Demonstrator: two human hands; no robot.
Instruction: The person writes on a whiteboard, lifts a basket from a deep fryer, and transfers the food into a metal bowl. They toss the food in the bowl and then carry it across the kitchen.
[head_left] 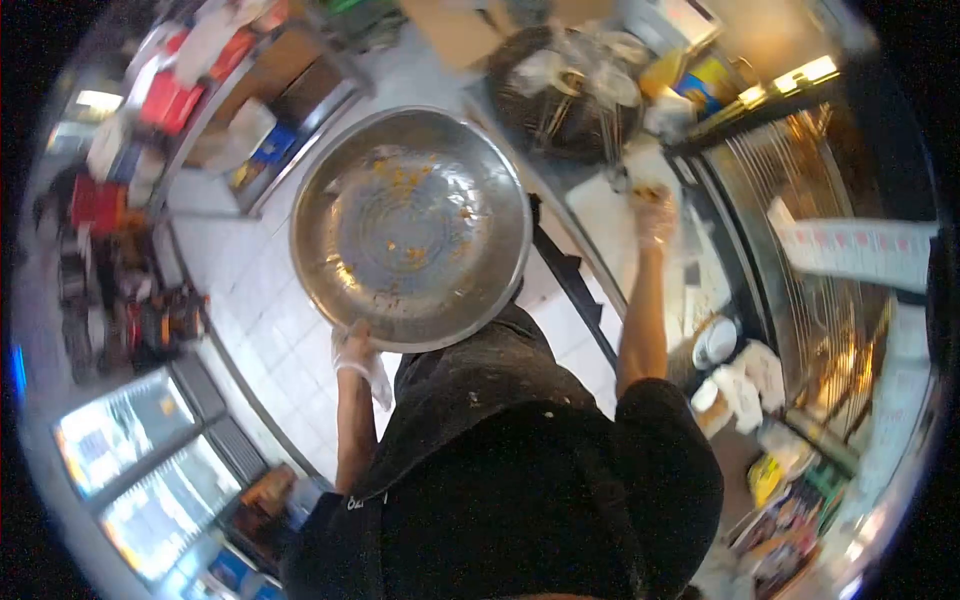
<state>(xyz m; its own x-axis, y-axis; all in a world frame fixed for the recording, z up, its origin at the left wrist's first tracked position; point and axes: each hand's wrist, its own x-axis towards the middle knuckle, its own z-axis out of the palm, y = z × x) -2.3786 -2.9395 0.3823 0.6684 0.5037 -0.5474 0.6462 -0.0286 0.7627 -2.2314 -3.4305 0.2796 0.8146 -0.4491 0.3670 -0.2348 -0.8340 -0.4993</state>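
A large, wide metal bowl [410, 235] is tilted toward me, with yellowish-brown food scraps stuck to its inside. My left hand [358, 352], in a clear plastic glove, grips the near-left rim of this bowl. On the right, my right hand [655, 220], also in a clear glove, is stretched out over a white board [690, 260] on the counter. Its fingers look curled, with small brownish bits at their tips, but blur hides exactly what they hold. Metal tongs [612, 150] lie just beyond that hand.
A dark round basket or tray [545, 100] with utensils stands at the counter's far end. Along the right runs a lit glass case with wire racks [790, 200]. White containers [715, 342] sit nearer me. A lit fridge [140, 450] is at lower left, shelving [270, 100] at upper left.
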